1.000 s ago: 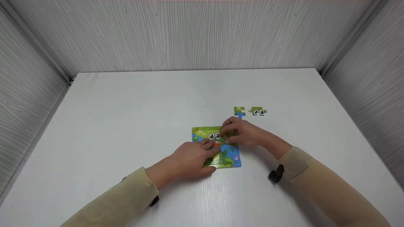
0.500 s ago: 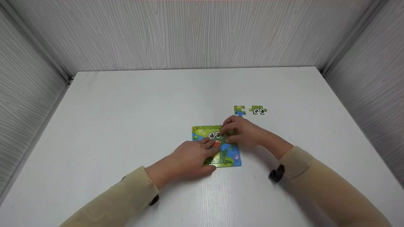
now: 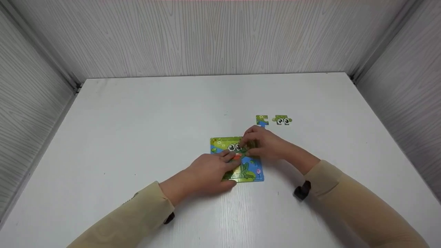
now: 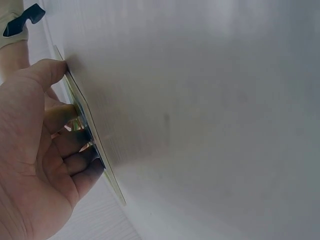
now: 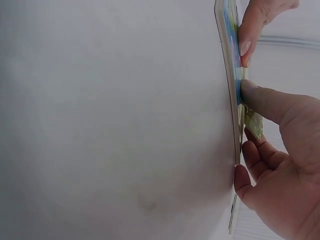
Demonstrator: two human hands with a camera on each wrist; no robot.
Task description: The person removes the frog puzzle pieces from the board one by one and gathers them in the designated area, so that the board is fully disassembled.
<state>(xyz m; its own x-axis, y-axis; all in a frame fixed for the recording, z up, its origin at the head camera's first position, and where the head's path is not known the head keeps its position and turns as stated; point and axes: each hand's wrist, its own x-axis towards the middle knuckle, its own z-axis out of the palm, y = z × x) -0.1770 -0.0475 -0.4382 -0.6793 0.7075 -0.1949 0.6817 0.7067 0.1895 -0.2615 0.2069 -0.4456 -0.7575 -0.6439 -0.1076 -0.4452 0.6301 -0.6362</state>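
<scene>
A square frog puzzle board (image 3: 255, 168) lies flat on the table in the head view. My left hand (image 3: 208, 172) rests on its left part, fingers spread over the picture and thumb at the near edge; the left wrist view shows this hand (image 4: 45, 150) side-on against the board (image 4: 95, 130). At the upper right corner, my right hand (image 3: 267, 144) has its fingers bent. In the right wrist view that hand (image 5: 285, 145) pinches a small green puzzle piece (image 5: 254, 122), tilted up from the board (image 5: 231, 60). The piece's far end is hidden by fingers.
Two loose pieces lie on the white table (image 3: 155, 113) beyond the right hand: a green and blue one (image 3: 262, 120) and, to its right, one with two eyes (image 3: 282, 120). Pale wood-grain panels (image 3: 213, 38) stand at the back and both sides.
</scene>
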